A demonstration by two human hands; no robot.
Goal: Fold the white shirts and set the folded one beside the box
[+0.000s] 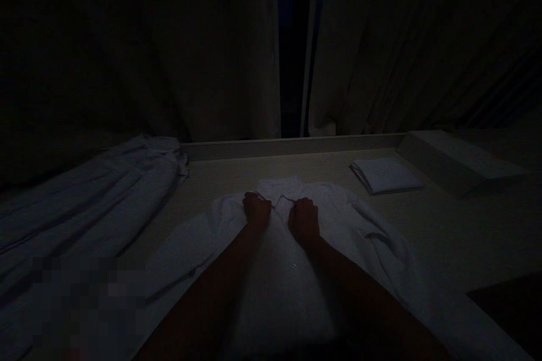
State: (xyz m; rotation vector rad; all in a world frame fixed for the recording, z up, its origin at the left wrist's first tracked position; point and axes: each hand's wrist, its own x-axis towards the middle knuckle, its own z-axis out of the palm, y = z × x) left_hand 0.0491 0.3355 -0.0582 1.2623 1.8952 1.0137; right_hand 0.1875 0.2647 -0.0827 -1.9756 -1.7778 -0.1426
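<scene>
A pale button-up shirt [271, 293] lies front side up, its collar [279, 185] at the far end and its sleeves spread to both sides. My left hand [257, 210] is closed on the left side of the collar. Opposite it, my right hand [304, 219] has its fingers curled on the right collar side. Between the two hands the collar points and the top of the button placket show. A small button lies lower on the front. Dim light hides the exact grip of the fingertips.
On the left, more pale cloth [105, 192] lies in a long heap. A folded pale cloth [387, 175] rests at the back right, near a raised box-like ledge [461, 155]. A low rim [292, 148] runs along the back below dark curtains [212, 51], which part at a narrow gap.
</scene>
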